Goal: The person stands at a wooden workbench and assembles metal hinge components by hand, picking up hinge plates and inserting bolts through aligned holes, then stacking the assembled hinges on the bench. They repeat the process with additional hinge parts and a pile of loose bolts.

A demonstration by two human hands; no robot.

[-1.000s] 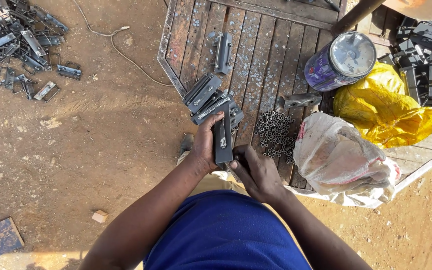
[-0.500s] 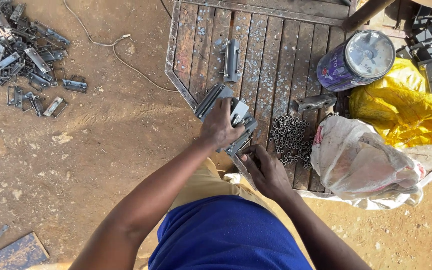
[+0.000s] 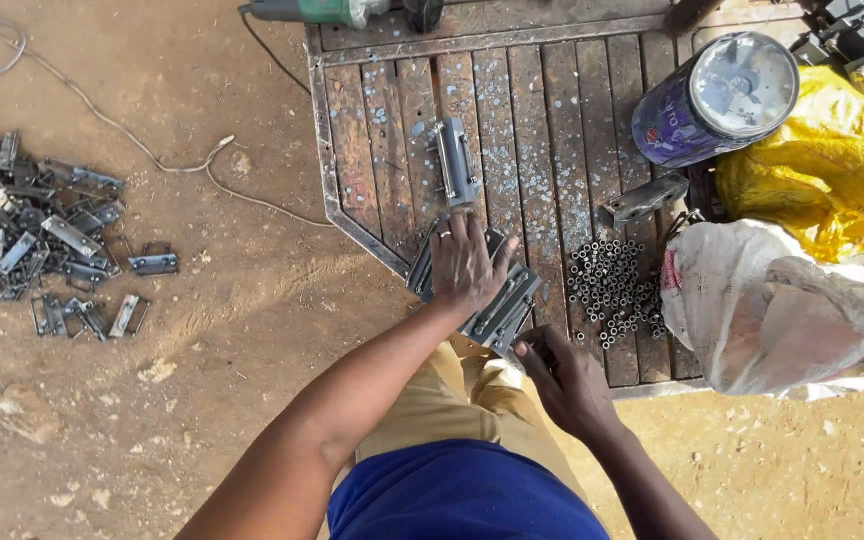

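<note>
1. At the far left, a heap of grey bent metal brackets (image 3: 32, 235) lies on the bare dirt floor (image 3: 202, 400), with a thin pale cable (image 3: 152, 160) snaking past it towards the top.
2. A low slatted wooden desk in a rusty steel frame (image 3: 542, 130) fills the upper middle; a green angle grinder (image 3: 317, 10) rests at its top edge.
3. A single grey metal hinge piece (image 3: 455, 162) lies alone on the slats, just above the person's left hand.
4. The left hand (image 3: 467, 262) lies palm down with fingers spread flat on a stack of grey metal channel pieces (image 3: 500, 308) at the desk's near edge; its grip is open, pressing rather than clasping.
5. The right hand (image 3: 562, 378) sits just below and right of that stack, fingers curled, thumb tip touching the stack's lower end; whether this grip holds anything cannot be told.
6. Right of the stack, a pile of small dark metal tube sections (image 3: 614, 290) lies loose on the slats.
7. A short grey steel angle offcut (image 3: 644, 200) lies above those tubes.
8. A purple paint tin with a shiny lid (image 3: 717, 100) lies tipped on its side, lid on, contents hidden.
9. A yellow plastic bag (image 3: 822, 175) and a white plastic sack (image 3: 782, 310) bulge at the right; their contents cannot be seen.
</note>
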